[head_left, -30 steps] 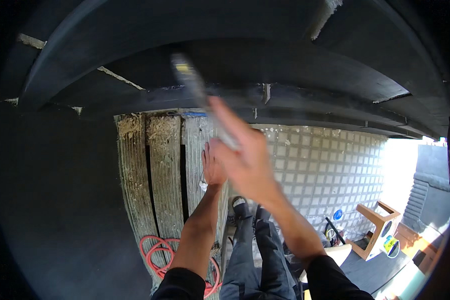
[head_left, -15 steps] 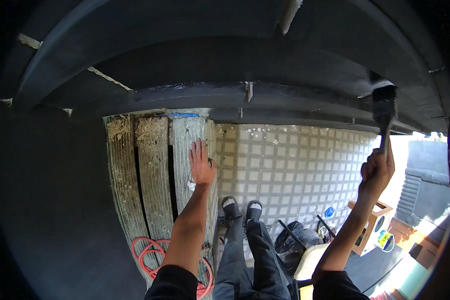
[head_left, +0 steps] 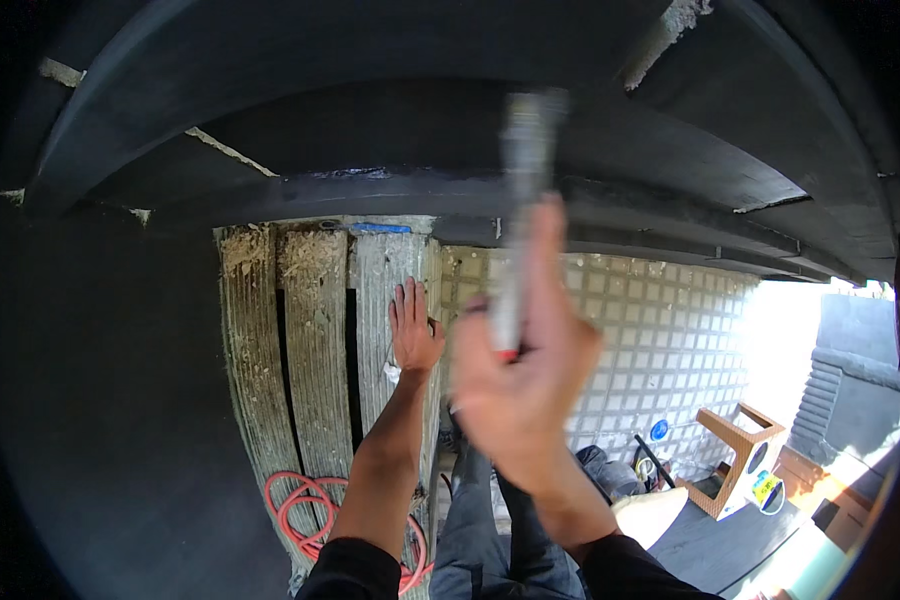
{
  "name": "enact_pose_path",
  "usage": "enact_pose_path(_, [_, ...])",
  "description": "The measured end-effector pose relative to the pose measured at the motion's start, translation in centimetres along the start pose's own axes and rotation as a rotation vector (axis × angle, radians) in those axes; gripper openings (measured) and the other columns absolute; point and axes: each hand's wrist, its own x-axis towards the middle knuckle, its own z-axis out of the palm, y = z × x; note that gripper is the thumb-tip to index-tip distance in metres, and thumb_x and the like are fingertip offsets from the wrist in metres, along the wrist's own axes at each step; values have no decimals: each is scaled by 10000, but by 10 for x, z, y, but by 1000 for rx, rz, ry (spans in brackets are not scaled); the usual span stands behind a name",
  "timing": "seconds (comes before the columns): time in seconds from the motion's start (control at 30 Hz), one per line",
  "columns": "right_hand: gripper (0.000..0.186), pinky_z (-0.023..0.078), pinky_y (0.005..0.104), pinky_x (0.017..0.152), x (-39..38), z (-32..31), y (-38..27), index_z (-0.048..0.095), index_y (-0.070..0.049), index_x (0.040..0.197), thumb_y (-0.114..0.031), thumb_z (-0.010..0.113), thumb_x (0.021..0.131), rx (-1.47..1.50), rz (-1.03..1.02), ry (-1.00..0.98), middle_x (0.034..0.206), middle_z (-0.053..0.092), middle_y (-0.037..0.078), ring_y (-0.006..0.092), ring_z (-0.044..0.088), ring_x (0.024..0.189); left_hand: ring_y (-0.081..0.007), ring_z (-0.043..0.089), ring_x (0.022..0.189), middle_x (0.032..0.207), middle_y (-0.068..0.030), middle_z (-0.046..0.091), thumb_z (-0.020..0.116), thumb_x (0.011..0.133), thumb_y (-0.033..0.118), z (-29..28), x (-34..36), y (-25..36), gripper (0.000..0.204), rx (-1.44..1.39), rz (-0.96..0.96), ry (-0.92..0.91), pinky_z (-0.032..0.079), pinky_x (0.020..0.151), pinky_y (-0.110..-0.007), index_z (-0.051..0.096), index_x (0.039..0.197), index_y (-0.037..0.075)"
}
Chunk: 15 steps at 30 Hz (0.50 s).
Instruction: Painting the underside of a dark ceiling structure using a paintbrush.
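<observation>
Black boards [head_left: 370,120] lie ahead of the brush [head_left: 522,190], gripped in the right hand [head_left: 530,375], its long axis pointing forward from those fingers; left hand [head_left: 417,340] rests flat on the plank [head_left: 382,265].

Right hand [head_left: 530,390] and brush [head_left: 524,190] blurred, trouser legs [head_left: 465,530] cut off by the lower edge

The left hand [head_left: 416,340] lies on the long grey wooden planks [head_left: 320,385], a coiled red hose [head_left: 306,548] on their near end, a narrow blue strip [head_left: 381,228] at the far. To their right, on the pale square-tiled floor [head_left: 660,330], a round blue disc [head_left: 660,430] lies left of a brown box-shaped frame [head_left: 743,462].
</observation>
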Motion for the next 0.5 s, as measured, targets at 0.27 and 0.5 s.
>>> enact_pose_path(0.27, [677,566,389,669,8,39,-2,497,55,1431,-28,614,769,57,-115,-426,1053,689,297,361,713,660,-381,235,1510,1632,-168,274,632,798,139,-10,9,39,812,-37,5,-83,212,1229,-524,327,1540,13])
enact_pose_path(0.5, [654,310,187,394,34,-70,39,505,-25,1473,-88,617,832,270,230,-274,712,605,-20,13,419,456,-391,249,1505,1633,-162,280,619,828,110,-6,8,30,769,-312,-53,-67,225,1226,-521,338,1540,35])
